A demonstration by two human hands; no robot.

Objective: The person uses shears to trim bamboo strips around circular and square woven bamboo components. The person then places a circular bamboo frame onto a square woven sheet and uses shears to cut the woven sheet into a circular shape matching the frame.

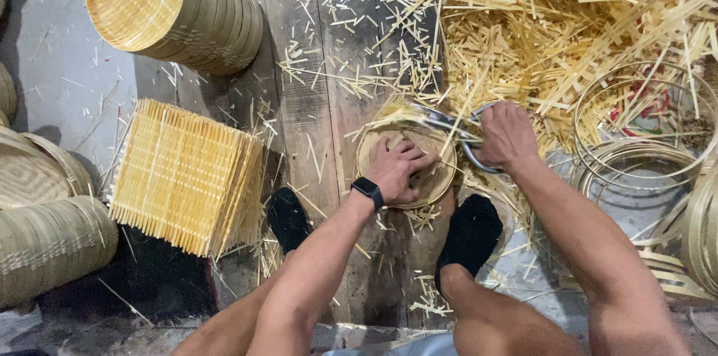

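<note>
Two bare knees fill the bottom edge of the view, and just beyond them two feet in black socks point(470, 240) rest on the plank floor point(314, 102), one to each side of a round woven tray point(434, 176). The tray lies flat on the planks between the feet, near the middle of the floor. The left hand point(396, 169), a black watch point(368, 190) on its wrist, presses down on the tray with fingers spread and bent, pinning it rather than gripping it. The right hand point(507, 135) is clenched around the handles of shears point(452, 128), whose blades reach left across the tray's far rim, among loose strip ends sticking out there. A heap of bamboo strips point(568, 27) covers the floor's far right corner, and short offcuts lie scattered over the planks. Thin hoops point(636, 139) lie at the right edge. At the left, a stack of square woven mats point(183, 176) sits on the floor, with a stack of trays point(176, 8) lying on its side beyond it, and more trays point(45, 229) at the left edge.
</note>
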